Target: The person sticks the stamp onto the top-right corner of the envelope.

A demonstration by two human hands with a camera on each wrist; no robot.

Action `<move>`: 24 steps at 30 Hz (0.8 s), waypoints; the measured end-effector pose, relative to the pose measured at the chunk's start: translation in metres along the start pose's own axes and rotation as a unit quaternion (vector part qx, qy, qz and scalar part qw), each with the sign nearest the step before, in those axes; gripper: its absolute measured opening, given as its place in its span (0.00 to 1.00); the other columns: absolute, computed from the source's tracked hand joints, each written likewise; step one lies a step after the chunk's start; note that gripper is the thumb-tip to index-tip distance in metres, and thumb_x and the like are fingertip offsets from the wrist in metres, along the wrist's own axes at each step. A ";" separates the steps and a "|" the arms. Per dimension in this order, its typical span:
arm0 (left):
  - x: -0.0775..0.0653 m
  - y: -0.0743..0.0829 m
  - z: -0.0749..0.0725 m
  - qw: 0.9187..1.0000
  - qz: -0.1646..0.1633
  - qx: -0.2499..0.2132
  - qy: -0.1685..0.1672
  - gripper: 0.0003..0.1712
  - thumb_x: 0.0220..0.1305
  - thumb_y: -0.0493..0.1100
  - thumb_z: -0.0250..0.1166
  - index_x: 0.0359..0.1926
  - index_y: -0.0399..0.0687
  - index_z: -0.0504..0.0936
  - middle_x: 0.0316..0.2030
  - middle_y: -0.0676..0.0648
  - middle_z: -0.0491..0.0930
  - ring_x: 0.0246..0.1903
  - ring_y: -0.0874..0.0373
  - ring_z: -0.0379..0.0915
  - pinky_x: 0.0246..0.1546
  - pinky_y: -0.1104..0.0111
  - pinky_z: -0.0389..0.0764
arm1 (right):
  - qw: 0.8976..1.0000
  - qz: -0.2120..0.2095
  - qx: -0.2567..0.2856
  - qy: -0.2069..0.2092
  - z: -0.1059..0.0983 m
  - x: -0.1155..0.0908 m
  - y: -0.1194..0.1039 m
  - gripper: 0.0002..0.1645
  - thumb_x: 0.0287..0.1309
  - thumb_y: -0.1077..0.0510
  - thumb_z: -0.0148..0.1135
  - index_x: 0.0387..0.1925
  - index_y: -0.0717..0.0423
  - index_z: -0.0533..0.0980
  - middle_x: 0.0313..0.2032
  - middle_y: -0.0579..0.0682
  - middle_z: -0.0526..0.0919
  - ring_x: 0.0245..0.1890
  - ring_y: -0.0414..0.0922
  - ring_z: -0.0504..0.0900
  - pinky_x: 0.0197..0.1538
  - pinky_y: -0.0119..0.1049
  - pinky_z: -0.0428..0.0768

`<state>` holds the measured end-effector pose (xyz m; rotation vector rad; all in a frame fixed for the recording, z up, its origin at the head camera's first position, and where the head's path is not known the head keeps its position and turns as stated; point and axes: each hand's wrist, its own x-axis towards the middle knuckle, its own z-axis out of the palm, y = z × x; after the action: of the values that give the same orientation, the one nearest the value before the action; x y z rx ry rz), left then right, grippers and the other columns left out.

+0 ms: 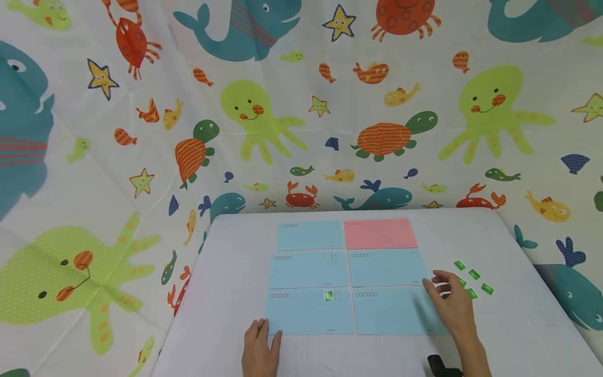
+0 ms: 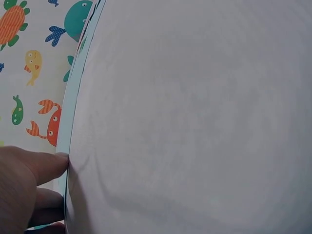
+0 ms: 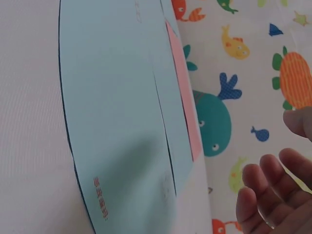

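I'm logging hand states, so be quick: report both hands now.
Left hand: open, fingers at the near-left blue envelope.
Right hand: open, nothing visible in it, near the green stamps.

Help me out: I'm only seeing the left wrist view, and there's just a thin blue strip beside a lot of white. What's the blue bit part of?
Observer: It's the nearest-left blue envelope, one of six envelopes laid in three rows of two.

Visitor: Oh, nice! Is anything stuck or lying on that one?

Observer: Yes, a small green stamp sits near its upper right corner, just left of some printed squares.

Visitor: Are there more of those green ones?

Observer: At least five loose green stamps lie to the right of the envelopes, though a couple are partly hidden.
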<state>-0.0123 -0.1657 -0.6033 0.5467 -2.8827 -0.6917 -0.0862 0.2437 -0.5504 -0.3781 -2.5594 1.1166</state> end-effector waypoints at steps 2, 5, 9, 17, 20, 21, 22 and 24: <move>0.000 0.000 0.001 1.000 0.002 -0.002 0.001 0.31 0.58 0.45 0.74 0.57 0.29 0.79 0.57 0.35 0.77 0.63 0.38 0.70 0.62 0.50 0.77 | 1.000 0.010 -0.009 0.003 -0.004 0.001 0.003 0.26 0.63 0.51 0.67 0.56 0.61 0.75 0.44 0.57 0.83 0.31 0.20 0.66 0.34 0.12 0.66; 0.001 -0.001 0.001 1.000 0.007 -0.004 0.000 0.31 0.59 0.45 0.74 0.57 0.29 0.79 0.57 0.35 0.77 0.63 0.38 0.70 0.62 0.50 0.76 | 0.999 0.030 -0.021 0.008 -0.009 0.002 0.007 0.27 0.64 0.51 0.66 0.58 0.62 0.74 0.46 0.58 0.82 0.31 0.20 0.65 0.34 0.11 0.65; 0.002 -0.001 -0.001 1.000 0.009 0.003 -0.007 0.30 0.60 0.46 0.73 0.57 0.29 0.79 0.57 0.35 0.77 0.64 0.38 0.70 0.63 0.50 0.76 | 0.998 0.048 -0.028 0.014 -0.015 0.003 0.015 0.26 0.64 0.51 0.65 0.58 0.62 0.74 0.46 0.59 0.82 0.30 0.19 0.64 0.33 0.11 0.64; 0.005 0.003 0.000 1.000 0.014 0.009 -0.020 0.29 0.62 0.45 0.71 0.59 0.31 0.78 0.57 0.35 0.76 0.64 0.38 0.70 0.63 0.51 0.76 | 0.998 0.037 -0.015 0.045 -0.027 0.009 0.031 0.22 0.66 0.54 0.63 0.55 0.63 0.75 0.43 0.60 0.84 0.29 0.14 0.62 0.33 0.10 0.64; 0.005 0.005 -0.001 1.000 0.012 0.005 -0.027 0.29 0.63 0.45 0.70 0.60 0.31 0.77 0.57 0.35 0.75 0.64 0.38 0.70 0.64 0.51 0.76 | 0.997 0.045 -0.010 0.055 -0.030 0.012 0.035 0.22 0.69 0.52 0.60 0.56 0.63 0.75 0.45 0.61 0.82 0.30 0.14 0.62 0.33 0.10 0.63; 0.005 0.006 -0.001 1.000 0.011 0.005 -0.029 0.29 0.63 0.45 0.70 0.60 0.31 0.77 0.57 0.35 0.75 0.64 0.38 0.70 0.64 0.51 0.76 | 0.997 0.048 -0.008 0.057 -0.031 0.014 0.036 0.23 0.70 0.51 0.58 0.57 0.64 0.75 0.46 0.61 0.82 0.30 0.15 0.62 0.33 0.10 0.63; 0.005 0.007 -0.002 1.000 0.009 0.002 -0.029 0.29 0.63 0.45 0.70 0.60 0.31 0.77 0.57 0.35 0.75 0.63 0.38 0.70 0.63 0.51 0.76 | 0.997 0.054 -0.004 0.058 -0.033 0.015 0.037 0.23 0.71 0.50 0.57 0.58 0.64 0.75 0.47 0.61 0.82 0.30 0.15 0.62 0.33 0.09 0.63; 0.006 0.008 -0.002 1.000 0.008 -0.003 -0.026 0.29 0.63 0.44 0.70 0.60 0.31 0.76 0.57 0.35 0.75 0.62 0.39 0.71 0.62 0.51 0.77 | 0.996 0.068 -0.003 0.056 -0.036 0.017 0.040 0.25 0.74 0.48 0.53 0.59 0.63 0.73 0.49 0.62 0.81 0.30 0.15 0.62 0.32 0.10 0.64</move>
<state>-0.0198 -0.1619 -0.5977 0.5108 -2.9290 -0.7232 -0.0834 0.2998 -0.5539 -0.6062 -2.4715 1.0999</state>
